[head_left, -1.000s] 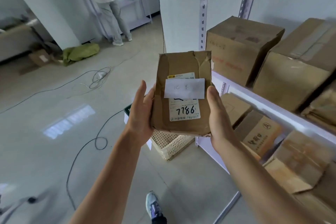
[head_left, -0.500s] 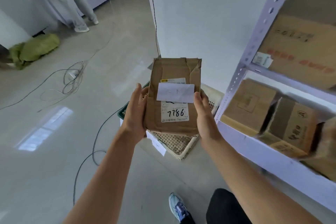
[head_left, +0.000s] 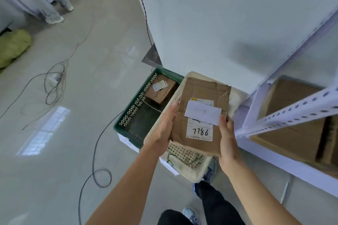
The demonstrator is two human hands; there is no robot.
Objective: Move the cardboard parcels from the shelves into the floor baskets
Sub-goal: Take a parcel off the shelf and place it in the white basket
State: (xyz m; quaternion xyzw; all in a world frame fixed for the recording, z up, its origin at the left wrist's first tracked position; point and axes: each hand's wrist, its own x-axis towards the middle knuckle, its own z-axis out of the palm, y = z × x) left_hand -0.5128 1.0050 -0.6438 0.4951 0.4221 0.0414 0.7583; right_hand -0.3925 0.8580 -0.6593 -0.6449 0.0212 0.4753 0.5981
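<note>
Light: bright, even daylight, cool cast.
Glare: window reflection on glossy floor (head_left: pixel 43 129), left.
Shadow: soft dark patch on white wall (head_left: pixel 256 55).
Blur: slight motion smear; white slip (head_left: pixel 203 113) on parcel (head_left: pixel 201 93) unreadable.
Distortion: wide-angle, shelf upright (head_left: pixel 292 114) bows at right edge.

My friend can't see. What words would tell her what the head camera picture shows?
Two bare hands, the left hand and the right hand, hold a cardboard parcel marked 7786 over a cream basket on the floor. Beside it a green basket holds one smaller parcel, and metal shelves with more boxes stand to the right.
</note>
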